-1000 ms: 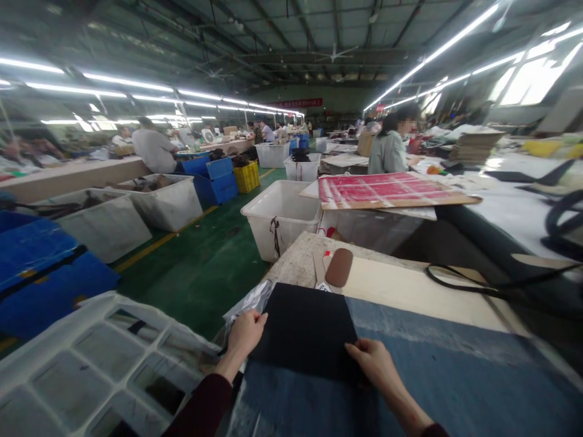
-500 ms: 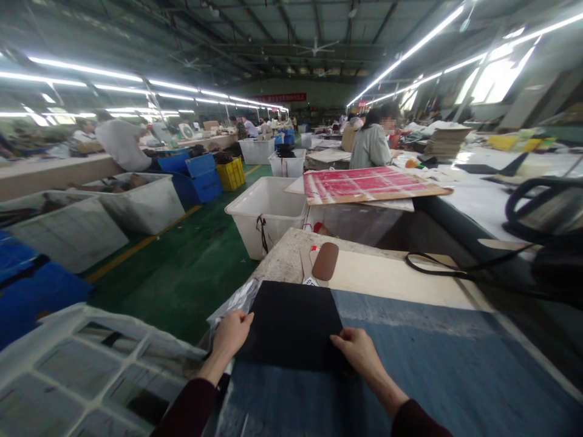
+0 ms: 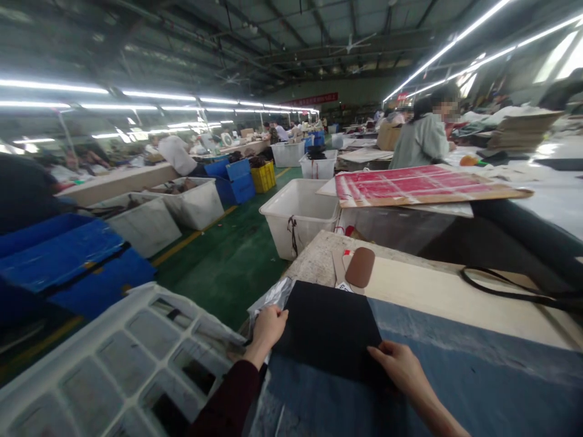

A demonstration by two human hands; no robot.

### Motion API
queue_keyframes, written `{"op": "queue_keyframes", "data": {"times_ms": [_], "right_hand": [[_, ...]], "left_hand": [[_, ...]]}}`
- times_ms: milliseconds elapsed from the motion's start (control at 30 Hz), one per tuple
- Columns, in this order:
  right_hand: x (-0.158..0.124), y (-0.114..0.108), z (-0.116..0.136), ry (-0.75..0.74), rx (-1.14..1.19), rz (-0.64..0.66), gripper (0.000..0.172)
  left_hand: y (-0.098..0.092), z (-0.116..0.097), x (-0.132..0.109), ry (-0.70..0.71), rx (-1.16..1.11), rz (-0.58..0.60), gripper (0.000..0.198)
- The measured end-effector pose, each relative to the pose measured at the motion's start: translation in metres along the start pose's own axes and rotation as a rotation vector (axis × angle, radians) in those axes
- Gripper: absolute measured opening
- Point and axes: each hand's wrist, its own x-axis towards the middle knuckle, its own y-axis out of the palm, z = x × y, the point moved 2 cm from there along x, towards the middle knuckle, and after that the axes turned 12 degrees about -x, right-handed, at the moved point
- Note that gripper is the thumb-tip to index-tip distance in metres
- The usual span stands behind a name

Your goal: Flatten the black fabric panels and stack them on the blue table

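Observation:
A square black sheet (image 3: pixel 330 328) lies flat on the blue mat (image 3: pixel 455 376) of my worktable. My left hand (image 3: pixel 268 326) pinches the sheet's left edge, fingers curled. My right hand (image 3: pixel 401 364) grips its near right corner, fingers closed over the edge. Just beyond the sheet lie a brown oval piece (image 3: pixel 361 267) and small white and red pieces on a pale board (image 3: pixel 437 291).
An upturned white plastic crate (image 3: pixel 113 370) sits at my left. White bins (image 3: pixel 298 215) and blue crates (image 3: pixel 64 258) stand on the green floor. A red-patterned board (image 3: pixel 419 185) and a black cord (image 3: pixel 514 291) lie ahead right. Other people work at benches beyond.
My view has swung left, so the table and sheet sit further right in the picture. Both hands keep the same hold on the black sheet.

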Motion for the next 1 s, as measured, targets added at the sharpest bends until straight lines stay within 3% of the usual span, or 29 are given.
{"op": "queue_keyframes", "data": {"times_ms": [333, 700, 800, 1000], "right_hand": [[0.0, 0.0, 0.001, 0.009, -0.017, 0.062, 0.035], [-0.005, -0.003, 0.007, -0.001, 0.071, -0.005, 0.028], [-0.012, -0.006, 0.012, 0.022, 0.11, -0.029, 0.023], [-0.01, 0.001, 0.007, 0.085, 0.105, -0.025, 0.027]], "left_hand": [[0.0, 0.0, -0.003, -0.015, 0.015, -0.016, 0.031], [-0.008, -0.017, -0.015, 0.042, 0.179, -0.094, 0.025], [-0.005, -0.023, -0.024, 0.144, 0.239, -0.094, 0.026], [0.015, -0.028, -0.028, 0.448, 0.264, 0.038, 0.029]]}}
